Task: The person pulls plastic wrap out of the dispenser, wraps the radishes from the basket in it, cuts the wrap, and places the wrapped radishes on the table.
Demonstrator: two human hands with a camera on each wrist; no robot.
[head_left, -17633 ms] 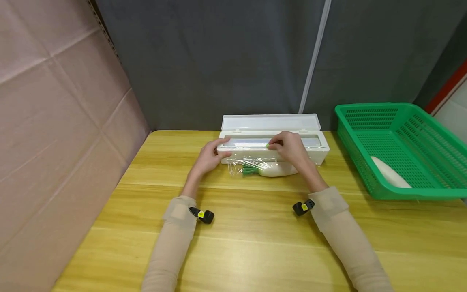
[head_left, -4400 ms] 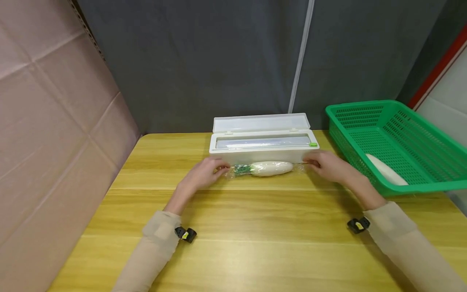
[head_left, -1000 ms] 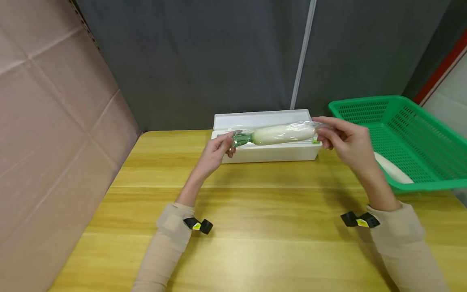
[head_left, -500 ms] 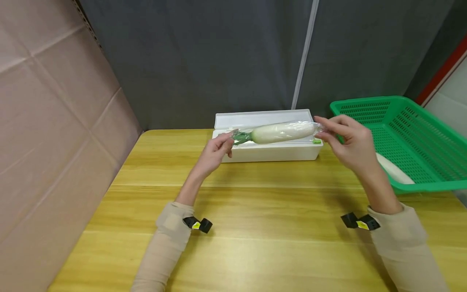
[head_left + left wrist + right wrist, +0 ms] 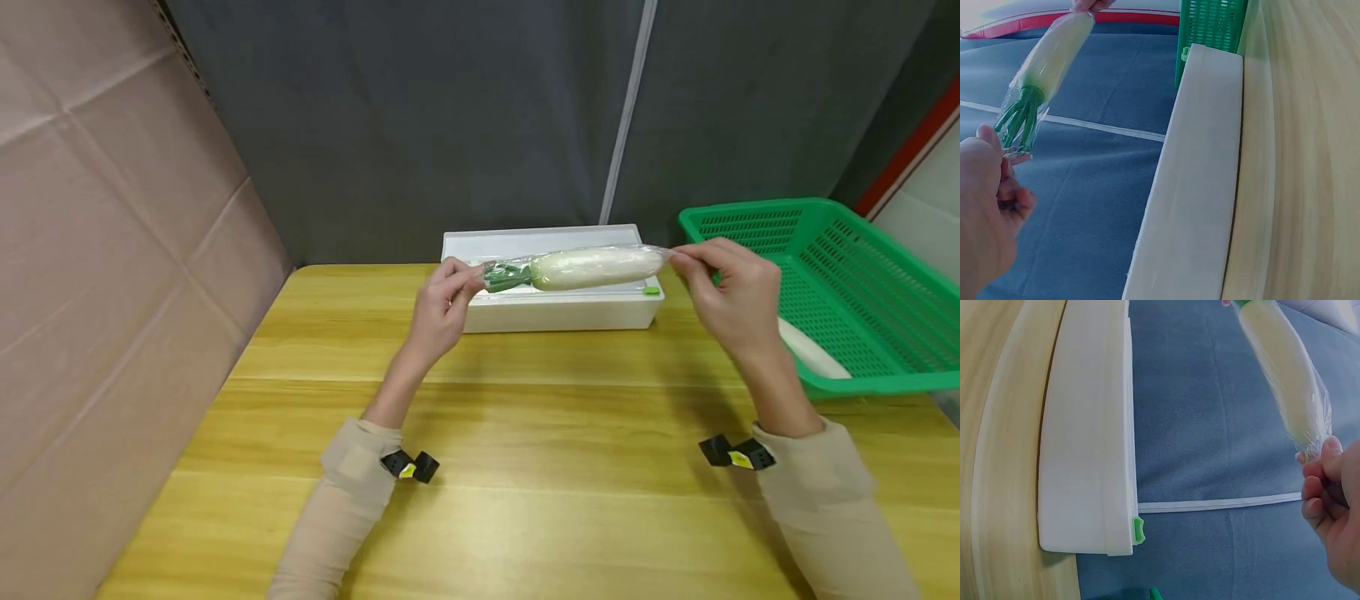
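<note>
A white radish (image 5: 596, 267) with green stalks, wrapped in clear cling film, is held up in the air in front of the white cling film box (image 5: 562, 314). My left hand (image 5: 441, 308) pinches the film at the stalk end. At the root tip, my right hand (image 5: 738, 296) pinches the twisted film between thumb and fingers. In the left wrist view the green stalks (image 5: 1021, 119) show through the film close to my left fingertips. The box stands with its lid (image 5: 540, 242) raised, and a green slider (image 5: 651, 291) sits at its right end.
A green plastic basket (image 5: 840, 385) stands on the right of the wooden table (image 5: 480, 467), with another white radish (image 5: 813, 350) inside. A grey curtain (image 5: 420, 125) hangs behind the box, and a pinkish cloth wall (image 5: 112, 275) rises on the left.
The film-wrapped radish has been lifted off the table from in front of the box. Over the last half second it has shifted slightly right, and my right hand has moved a little outward.
</note>
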